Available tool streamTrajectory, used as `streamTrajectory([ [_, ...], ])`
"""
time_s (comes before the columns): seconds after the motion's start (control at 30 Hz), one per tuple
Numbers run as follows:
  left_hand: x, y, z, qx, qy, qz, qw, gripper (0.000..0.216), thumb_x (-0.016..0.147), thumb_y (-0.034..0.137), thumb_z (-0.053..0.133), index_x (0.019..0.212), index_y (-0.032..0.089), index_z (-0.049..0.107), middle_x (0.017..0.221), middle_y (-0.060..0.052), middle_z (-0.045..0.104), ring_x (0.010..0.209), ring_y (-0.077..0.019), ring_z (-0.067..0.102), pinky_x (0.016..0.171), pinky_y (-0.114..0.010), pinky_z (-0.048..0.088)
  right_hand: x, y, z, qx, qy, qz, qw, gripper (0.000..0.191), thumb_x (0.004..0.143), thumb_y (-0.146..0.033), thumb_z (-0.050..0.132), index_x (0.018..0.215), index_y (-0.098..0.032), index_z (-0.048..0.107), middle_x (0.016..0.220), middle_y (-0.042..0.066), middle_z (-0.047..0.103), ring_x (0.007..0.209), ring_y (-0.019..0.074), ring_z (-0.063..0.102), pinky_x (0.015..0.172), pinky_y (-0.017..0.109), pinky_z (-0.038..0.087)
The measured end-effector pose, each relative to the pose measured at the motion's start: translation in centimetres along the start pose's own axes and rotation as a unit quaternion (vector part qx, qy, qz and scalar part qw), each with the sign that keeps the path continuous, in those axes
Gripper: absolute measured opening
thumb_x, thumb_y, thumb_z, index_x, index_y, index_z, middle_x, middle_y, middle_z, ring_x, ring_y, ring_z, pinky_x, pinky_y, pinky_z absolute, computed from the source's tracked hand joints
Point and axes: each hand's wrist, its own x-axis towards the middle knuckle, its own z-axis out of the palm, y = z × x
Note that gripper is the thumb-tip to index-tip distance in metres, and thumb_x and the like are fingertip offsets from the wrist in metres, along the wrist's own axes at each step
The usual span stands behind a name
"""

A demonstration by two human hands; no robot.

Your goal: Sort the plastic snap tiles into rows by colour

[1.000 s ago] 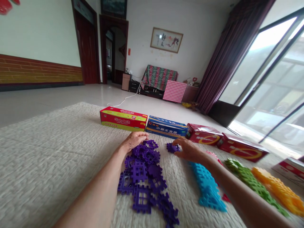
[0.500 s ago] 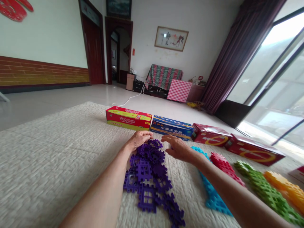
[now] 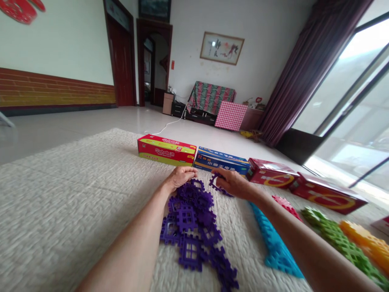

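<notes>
A heap of purple interlocking plastic tiles (image 3: 194, 227) lies on the cream rug (image 3: 75, 202) in front of me. My left hand (image 3: 180, 177) rests curled on the far end of the heap, fingers bent over the top tiles. My right hand (image 3: 234, 183) is just to the right of it, fingers closed on a single purple tile (image 3: 215, 181) held a little above the rug. A row of blue tiles (image 3: 275, 243) runs beneath my right forearm.
Rows of red tiles (image 3: 285, 206), green tiles (image 3: 340, 239) and orange tiles (image 3: 367, 243) lie to the right. Several flat boxes line the rug's far edge: red-yellow box (image 3: 165, 150), blue box (image 3: 220, 161), two red boxes (image 3: 304, 182). Beyond is tiled floor.
My right hand went from a loose purple tile on the rug toward the heap, and now holds a purple tile next to my left hand. The left hand stayed on the heap.
</notes>
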Motion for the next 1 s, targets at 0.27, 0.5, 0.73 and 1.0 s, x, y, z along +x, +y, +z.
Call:
streamTrajectory([
  [0.27, -0.2, 0.2, 0.0, -0.008, 0.000, -0.007, 1.000, 0.026, 0.069, 0.016, 0.062, 0.093, 0.011, 0.071, 0.081, -0.006, 0.072, 0.060, -0.0086, 0.056, 0.061, -0.021, 0.043, -4.0, -0.4, -1.1, -0.013, -0.122, -0.051, 0.991, 0.029, 0.081, -0.016, 0.049, 0.108, -0.018, 0.059, 0.091, 0.007, 0.067, 0.080, 0.0167, 0.061, 0.073, 0.029, 0.047],
  [0.5, -0.2, 0.3, 0.0, 0.004, 0.002, -0.007, 1.000, 0.027, 0.068, 0.018, 0.062, 0.093, 0.012, 0.071, 0.082, -0.005, 0.072, 0.057, -0.0074, 0.052, 0.060, -0.021, 0.042, -5.4, -0.9, -0.6, -0.041, -0.121, -0.073, 0.989, 0.040, 0.072, -0.021, 0.062, 0.112, -0.019, 0.058, 0.105, 0.009, 0.061, 0.092, 0.0204, 0.060, 0.084, 0.035, 0.048],
  [0.73, 0.0, 0.0, 0.0, 0.008, 0.001, -0.001, 1.000, 0.029, 0.068, 0.020, 0.062, 0.094, 0.012, 0.071, 0.083, -0.006, 0.072, 0.057, -0.0078, 0.053, 0.060, -0.021, 0.042, -5.2, -0.6, -0.7, -0.049, -0.087, -0.049, 0.994, 0.038, 0.069, -0.018, 0.063, 0.106, -0.018, 0.058, 0.103, 0.009, 0.063, 0.092, 0.0209, 0.061, 0.083, 0.035, 0.048],
  [1.0, 0.0, 0.0, -0.1, 0.009, -0.004, 0.001, 1.000, 0.031, 0.066, 0.021, 0.064, 0.095, 0.013, 0.071, 0.084, -0.006, 0.073, 0.062, -0.0098, 0.057, 0.064, -0.023, 0.043, -3.2, 4.1, -2.2, -0.075, -0.048, 0.028, 0.996, 0.042, 0.065, -0.017, 0.062, 0.107, -0.018, 0.060, 0.110, 0.010, 0.064, 0.101, 0.0250, 0.061, 0.089, 0.039, 0.047],
])
